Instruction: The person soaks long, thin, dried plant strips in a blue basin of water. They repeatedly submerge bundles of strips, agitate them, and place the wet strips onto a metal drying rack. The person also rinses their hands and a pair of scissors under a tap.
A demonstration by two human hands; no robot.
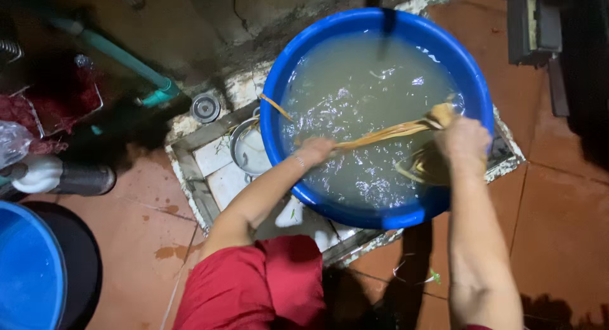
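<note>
A big blue plastic tub [287, 70] full of cloudy water stands on a tiled drain pad. My left hand [314, 150] and my right hand [463, 138] are both over the water, each closed on an end of a bundle of long tan fibre strips [387, 133]. The strips stretch taut between my hands just above the surface. More strips trail into the water below my right hand. One loose strip [274, 105] hangs over the tub's left rim.
A small metal bowl [248, 147] sits beside the tub on the left. A round floor drain [205, 107] and a green pipe [120, 56] lie farther left. Another blue bucket [28, 270] stands at the lower left on the reddish floor.
</note>
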